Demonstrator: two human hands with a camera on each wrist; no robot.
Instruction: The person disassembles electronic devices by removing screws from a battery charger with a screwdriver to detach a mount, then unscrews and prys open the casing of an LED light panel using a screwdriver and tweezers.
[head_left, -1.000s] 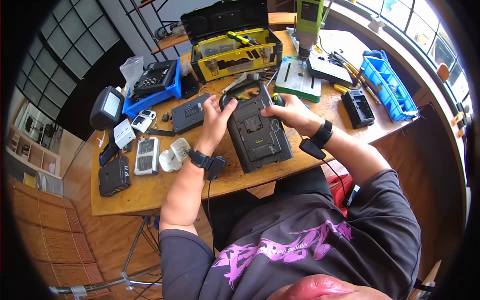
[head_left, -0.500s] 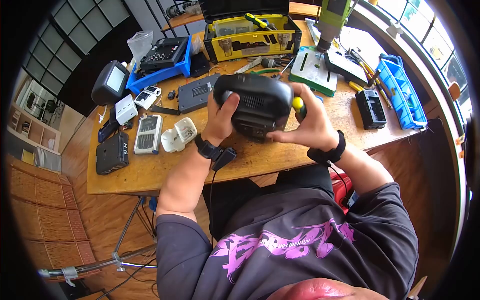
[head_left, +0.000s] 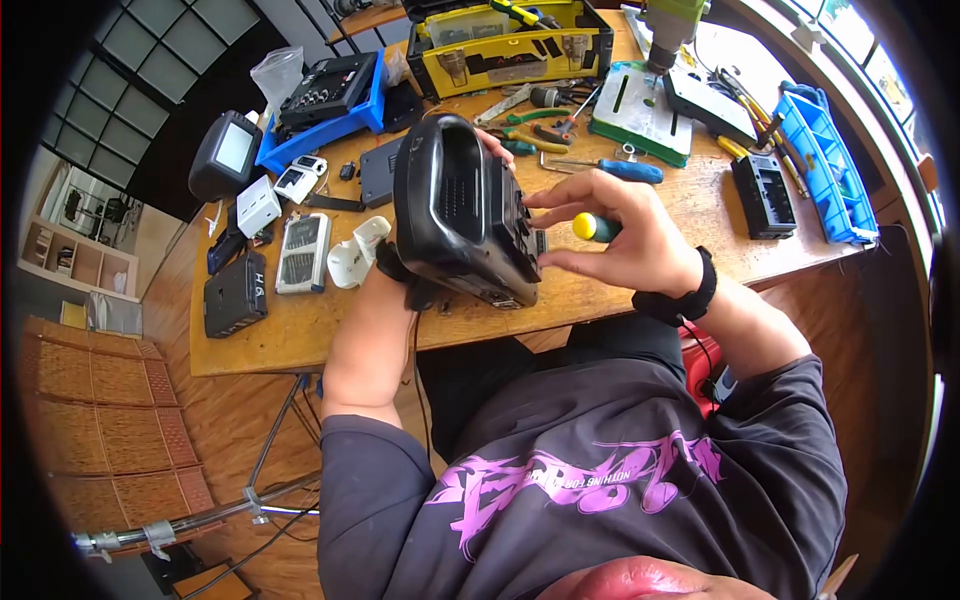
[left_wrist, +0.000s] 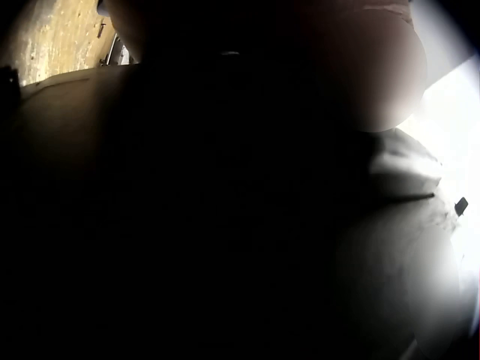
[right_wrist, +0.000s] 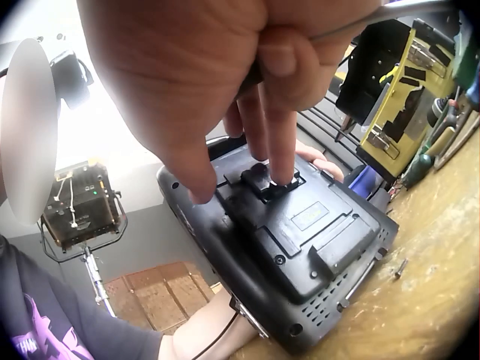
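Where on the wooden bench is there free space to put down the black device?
Bare wood lies along the near edge of the bench, below the white cases, and right of the right hand, before the black block. The back by the yellow toolbox is crowded.

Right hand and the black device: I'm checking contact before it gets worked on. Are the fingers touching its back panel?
Touching. The right wrist view shows the right hand with fingertips pressed on the black device.
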